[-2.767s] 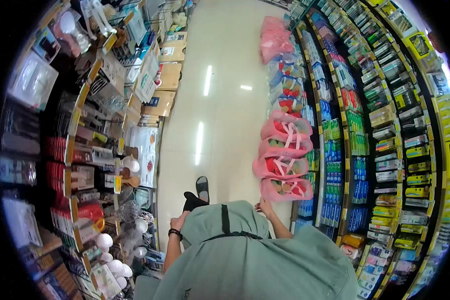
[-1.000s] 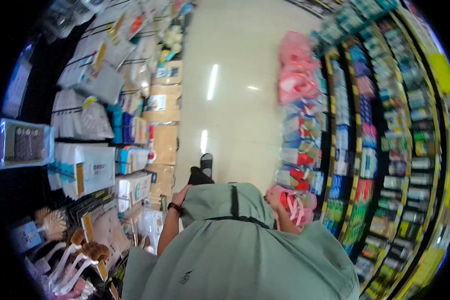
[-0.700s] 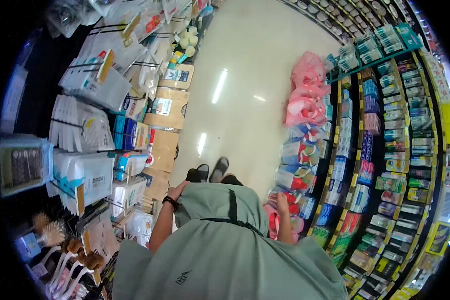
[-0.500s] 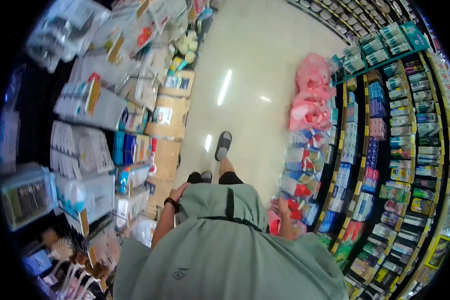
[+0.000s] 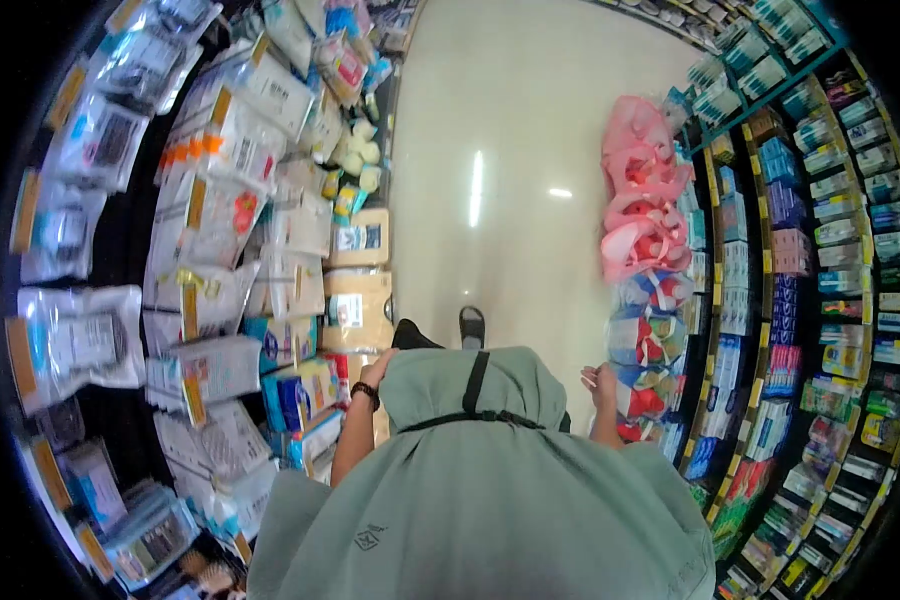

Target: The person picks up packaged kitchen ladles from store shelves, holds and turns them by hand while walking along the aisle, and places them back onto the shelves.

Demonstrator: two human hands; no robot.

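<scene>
My left hand (image 5: 378,370), with a dark beaded bracelet (image 5: 367,392) at the wrist, is beside the front of my loose green top (image 5: 450,480). Its fingers are mostly hidden, so a grip cannot be made out. Hanging on the other side, my right hand (image 5: 600,384) has loosely curled fingers apart and nothing in them. It is nearest to the bagged red, white and blue goods (image 5: 642,345) along the right shelf. A black strap (image 5: 477,385) crosses the top and meets a thin black belt (image 5: 470,417).
Packaged goods on hooks (image 5: 205,300) line the left side, with brown cardboard packs (image 5: 358,305) low down. Pink items (image 5: 645,190) stick out into the aisle from the right shelves (image 5: 760,300). A pale shiny floor (image 5: 510,130) runs ahead; a dark sandal (image 5: 472,322) shows below.
The view has moved forward along the aisle and shifted left. My feet have changed position in a step. My right hand has swung forward; my left hand stays beside the top.
</scene>
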